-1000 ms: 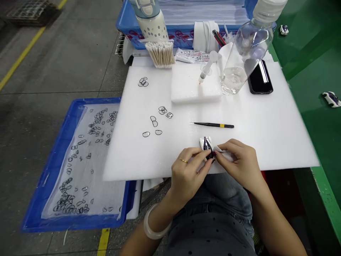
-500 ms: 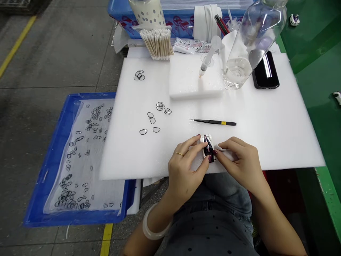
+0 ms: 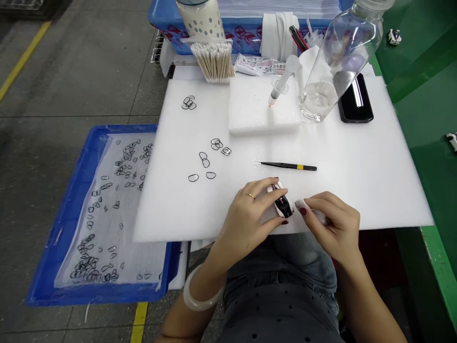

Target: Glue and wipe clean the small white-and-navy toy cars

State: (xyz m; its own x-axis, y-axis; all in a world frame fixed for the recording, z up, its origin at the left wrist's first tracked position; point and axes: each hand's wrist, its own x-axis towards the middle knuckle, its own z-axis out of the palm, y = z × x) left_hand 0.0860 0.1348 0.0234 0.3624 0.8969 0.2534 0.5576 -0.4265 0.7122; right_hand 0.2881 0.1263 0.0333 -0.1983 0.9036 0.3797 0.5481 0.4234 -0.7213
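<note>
Near the front edge of the white foam board [image 3: 385, 181], my left hand [image 3: 246, 212] grips a small white and dark toy car [image 3: 284, 207] between its fingers and thumb. My right hand [image 3: 335, 224] pinches a piece of white cloth [image 3: 300, 204] just to the right of the car, with a small gap between them. Beyond the hands lie black tweezers [image 3: 285, 166] with a yellow band, pointing left. Several small black-rimmed oval pieces [image 3: 204, 160] are scattered on the board to the left.
A syringe [image 3: 280, 85] stands tip-down at a raised foam block [image 3: 264, 121]. Behind are cotton swabs [image 3: 214, 62], a glass bottle [image 3: 321, 90] with clear liquid and a phone [image 3: 357, 102]. A blue tray [image 3: 46, 267] of oval pieces sits lower left. Toy cars [image 3: 394, 37] rest on green at right.
My right hand and the cloth have drawn back to the right, off the car. The car is tilted differently in my left hand, and my left thumb has moved lower along it.
</note>
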